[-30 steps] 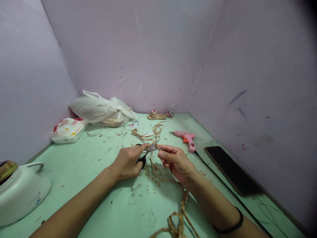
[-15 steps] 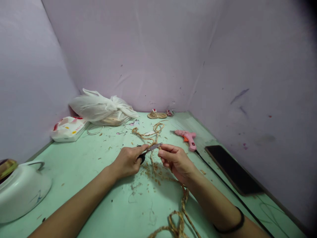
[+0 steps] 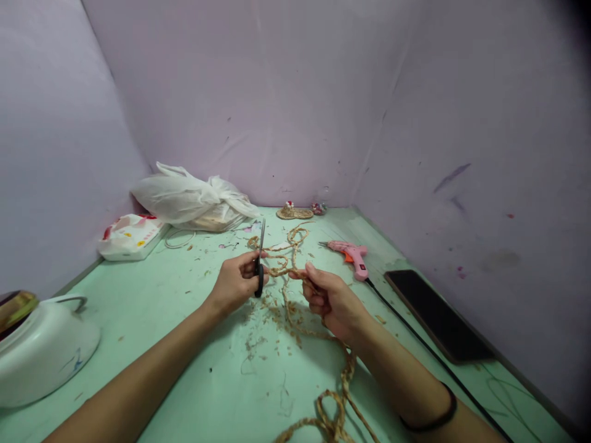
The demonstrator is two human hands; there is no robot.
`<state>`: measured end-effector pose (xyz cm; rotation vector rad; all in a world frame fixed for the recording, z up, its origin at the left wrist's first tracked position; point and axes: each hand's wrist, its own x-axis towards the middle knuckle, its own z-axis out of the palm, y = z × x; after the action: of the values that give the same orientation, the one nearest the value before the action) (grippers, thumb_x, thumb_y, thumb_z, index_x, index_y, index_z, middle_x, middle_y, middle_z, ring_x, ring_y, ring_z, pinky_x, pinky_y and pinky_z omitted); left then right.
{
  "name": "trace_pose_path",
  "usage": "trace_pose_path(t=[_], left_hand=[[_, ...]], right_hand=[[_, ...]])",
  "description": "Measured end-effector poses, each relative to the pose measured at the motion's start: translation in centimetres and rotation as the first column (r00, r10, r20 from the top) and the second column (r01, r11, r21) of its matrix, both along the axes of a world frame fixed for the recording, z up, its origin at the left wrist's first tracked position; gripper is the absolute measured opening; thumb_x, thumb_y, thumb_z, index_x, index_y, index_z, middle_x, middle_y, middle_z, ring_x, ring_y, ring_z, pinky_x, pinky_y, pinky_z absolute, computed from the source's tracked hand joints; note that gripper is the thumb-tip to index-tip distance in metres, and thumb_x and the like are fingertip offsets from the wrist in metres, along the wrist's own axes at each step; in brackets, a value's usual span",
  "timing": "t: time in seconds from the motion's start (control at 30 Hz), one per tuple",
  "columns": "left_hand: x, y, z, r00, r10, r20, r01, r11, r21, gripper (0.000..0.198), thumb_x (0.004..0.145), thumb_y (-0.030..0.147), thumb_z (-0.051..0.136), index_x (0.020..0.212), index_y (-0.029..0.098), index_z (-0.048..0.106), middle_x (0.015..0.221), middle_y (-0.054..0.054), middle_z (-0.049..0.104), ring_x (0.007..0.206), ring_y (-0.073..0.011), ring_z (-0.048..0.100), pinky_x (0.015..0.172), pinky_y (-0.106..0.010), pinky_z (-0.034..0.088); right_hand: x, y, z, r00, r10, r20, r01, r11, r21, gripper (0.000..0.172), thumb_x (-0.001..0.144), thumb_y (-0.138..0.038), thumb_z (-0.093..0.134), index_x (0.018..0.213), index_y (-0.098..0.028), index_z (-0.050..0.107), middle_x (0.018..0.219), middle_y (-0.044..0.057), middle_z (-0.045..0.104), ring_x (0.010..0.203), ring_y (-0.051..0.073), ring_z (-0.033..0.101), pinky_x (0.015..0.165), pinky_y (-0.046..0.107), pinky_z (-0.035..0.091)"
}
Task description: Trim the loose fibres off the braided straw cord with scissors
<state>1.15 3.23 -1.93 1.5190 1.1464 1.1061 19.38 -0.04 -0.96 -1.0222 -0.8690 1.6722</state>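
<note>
The left hand (image 3: 234, 282) holds scissors (image 3: 260, 278), the right hand (image 3: 333, 303) pinches braided rope (image 3: 279, 272). Trimmings (image 3: 276, 311) already lie mid-desk (image 3: 157, 320); rope toward the near edge seems uncut.

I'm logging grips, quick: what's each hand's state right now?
Left hand: closed, holding scissors; whether it also grips the rope is hard to tell.
Right hand: closed, pinching the rope.
</note>
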Motion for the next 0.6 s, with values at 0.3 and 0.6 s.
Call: trace_pose_path(t=[0.3, 0.6], left_hand=[[-0.24, -0.11, 0.42, 0.994, 0.047, -0.104, -0.034, 0.992, 0.12, 0.036, 0.062, 0.021, 0.061, 0.097, 0.013, 0.054, 0.073, -0.002, 0.063, 0.065, -0.0143, 0.059, 0.055, -0.024, 0.049], [-0.61, -0.41, 0.01, 0.89, 0.142, -0.433, 0.045, 0.918, 0.395, 0.036, 0.066, 0.017, 0.053, 0.102, 0.016, 0.055, 0.078, -0.001, 0.064, 0.064, -0.0111, 0.057, 0.061, -0.022, 0.046]], right_hand=[[0.12, 0.06, -0.25, 0.991, 0.12, -0.064, -0.121, 0.993, -0.015, 0.013, 0.063, -0.023, 0.07, 0.068, -0.012, 0.064, 0.074, 0.005, 0.063, 0.049, 0.003, 0.046, 0.037, 0.014, 0.027], [0.44, 0.43, -0.32, 0.991, 0.048, -0.127, -0.065, 0.989, -0.133, 0.026, 0.058, -0.009, 0.067, 0.083, -0.014, 0.066, 0.078, 0.006, 0.066, 0.041, 0.0, 0.036, 0.033, 0.012, 0.018]])
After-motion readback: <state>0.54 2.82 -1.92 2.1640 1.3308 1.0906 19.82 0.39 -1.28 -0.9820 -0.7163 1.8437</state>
